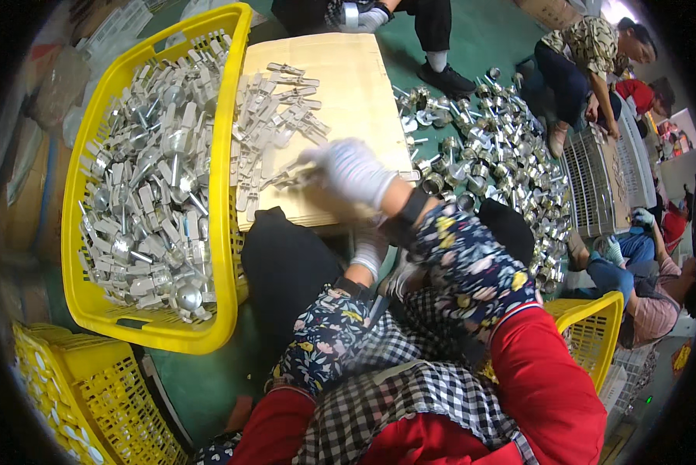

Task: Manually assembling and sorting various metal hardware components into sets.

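My right hand (356, 170), in a white striped glove, reaches over a tan board (356, 85). Its blurred fingertips are beside a pile of light grey, clip-like plastic pieces (274, 108); whether they grip one cannot be made out. Lower down, near the board's front edge, is my left hand (370, 252), also gloved. Its fingers are hidden, so what it holds does not show. Left of the board stands a yellow plastic basket (225, 256), heaped with shiny metal cups that have grey handles (179, 139).
Many bare metal cups with thin stems (480, 147) cover the green floor to the right. Another yellow basket (123, 387) is at lower left, and one more (596, 325) at right. A person sits across the board; other people work beside grey crates (596, 186).
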### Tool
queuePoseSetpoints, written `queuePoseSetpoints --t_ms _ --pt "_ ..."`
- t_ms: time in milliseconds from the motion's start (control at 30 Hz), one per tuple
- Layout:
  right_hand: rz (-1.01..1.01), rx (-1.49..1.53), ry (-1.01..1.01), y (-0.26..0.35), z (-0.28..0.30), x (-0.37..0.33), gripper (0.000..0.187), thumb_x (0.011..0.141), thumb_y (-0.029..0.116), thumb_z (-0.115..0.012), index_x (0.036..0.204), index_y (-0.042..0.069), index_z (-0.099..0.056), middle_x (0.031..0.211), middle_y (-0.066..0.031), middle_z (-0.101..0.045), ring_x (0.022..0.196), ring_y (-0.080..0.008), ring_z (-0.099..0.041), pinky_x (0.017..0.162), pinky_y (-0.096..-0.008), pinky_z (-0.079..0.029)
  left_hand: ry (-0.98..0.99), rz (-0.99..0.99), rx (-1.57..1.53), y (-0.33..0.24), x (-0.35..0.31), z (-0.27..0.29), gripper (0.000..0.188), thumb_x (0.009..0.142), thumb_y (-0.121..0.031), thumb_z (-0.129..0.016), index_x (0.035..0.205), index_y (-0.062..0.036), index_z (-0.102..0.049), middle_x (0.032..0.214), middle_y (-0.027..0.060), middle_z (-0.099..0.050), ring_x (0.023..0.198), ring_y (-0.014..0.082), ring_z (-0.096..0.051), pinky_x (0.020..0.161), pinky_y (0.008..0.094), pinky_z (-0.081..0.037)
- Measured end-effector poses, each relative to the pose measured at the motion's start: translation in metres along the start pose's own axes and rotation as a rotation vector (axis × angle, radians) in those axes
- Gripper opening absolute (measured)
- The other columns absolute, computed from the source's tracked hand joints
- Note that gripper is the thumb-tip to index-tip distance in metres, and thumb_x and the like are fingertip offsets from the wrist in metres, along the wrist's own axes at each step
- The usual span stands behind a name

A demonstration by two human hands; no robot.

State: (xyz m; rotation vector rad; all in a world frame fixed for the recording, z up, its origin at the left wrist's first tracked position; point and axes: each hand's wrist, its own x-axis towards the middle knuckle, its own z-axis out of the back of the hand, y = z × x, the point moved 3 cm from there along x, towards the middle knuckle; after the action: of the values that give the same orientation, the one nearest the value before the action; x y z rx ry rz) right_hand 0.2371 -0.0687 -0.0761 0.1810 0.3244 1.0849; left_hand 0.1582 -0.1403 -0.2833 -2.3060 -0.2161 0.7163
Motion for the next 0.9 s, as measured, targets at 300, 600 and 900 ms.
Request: queuePoseSetpoints --t_ms 300,600,900 --pt "-0.473 1.08 -0.269 -0.174 -0.029 -0.062 0.021 0.079 0.018 -0.066 0.093 0.002 -0.065 0.075 0.0004 -0.061 0.065 -0.0068 -0.05 0.059 -0.0219 -0.042 -0.013 0.074 0.407 -0.041 -0.027 -0.028 0.033 0.085 -0.029 -0.057 0.085 0.0035 -0.063 0.061 0.0099 -0.061 0.053 0.0163 -0.056 0.054 0.0266 -0.045" --pt "-0.483 1.013 -0.237 -0.19 -0.055 -0.061 0.033 0.075 0.021 -0.065 0.098 -0.003 -0.064 0.086 -0.013 -0.065 0.078 -0.0198 -0.059 0.075 -0.0299 -0.047 -0.032 0.098 0.473 -0.046 -0.03 -0.032 0.036 0.085 -0.032 -0.058 0.088 0.0036 -0.062 0.06 0.0092 -0.06 0.051 0.0157 -0.056 0.052 0.0257 -0.045" --pt "-0.479 0.959 -0.234 -0.184 -0.05 -0.061 0.021 0.077 0.017 -0.065 0.089 0.0 -0.066 0.077 -0.005 -0.065 0.069 -0.0131 -0.057 0.066 -0.028 -0.046 -0.069 0.102 0.455 -0.046 -0.03 -0.033 0.034 0.085 -0.03 -0.058 0.08 0.0035 -0.062 0.056 0.0083 -0.06 0.046 0.014 -0.054 0.047 0.0239 -0.044"
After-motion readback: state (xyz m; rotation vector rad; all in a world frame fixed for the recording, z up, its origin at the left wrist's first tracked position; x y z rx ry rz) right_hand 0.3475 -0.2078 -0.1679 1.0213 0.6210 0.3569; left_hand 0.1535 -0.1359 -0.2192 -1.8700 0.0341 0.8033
